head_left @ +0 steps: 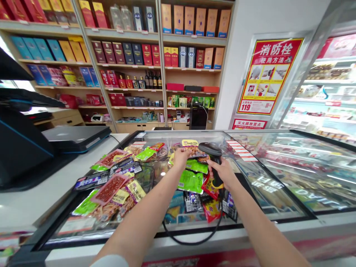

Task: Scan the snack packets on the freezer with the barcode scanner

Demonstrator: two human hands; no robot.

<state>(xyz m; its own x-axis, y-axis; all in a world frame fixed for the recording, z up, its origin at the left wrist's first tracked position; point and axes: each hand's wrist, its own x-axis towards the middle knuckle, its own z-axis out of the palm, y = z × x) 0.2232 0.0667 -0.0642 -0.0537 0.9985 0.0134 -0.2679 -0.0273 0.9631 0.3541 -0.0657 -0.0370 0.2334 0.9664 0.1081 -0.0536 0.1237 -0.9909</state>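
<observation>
My right hand is wrapped around the handle of a black barcode scanner, whose head points left over the packets. With closed fingers, my left hand grips the left edge of a snack packet with a yellow label, which lies below and beside the scanner head. Green packets sit beneath both hands. Red packets and dark packets lie nearer to me. The scanner's black cable loops down over the freezer's front edge.
More packets lie spread over the left part of the glass freezer lid. A counter scale stands at left. Another glass-topped section extends right. Shelves of boxed goods line the back wall.
</observation>
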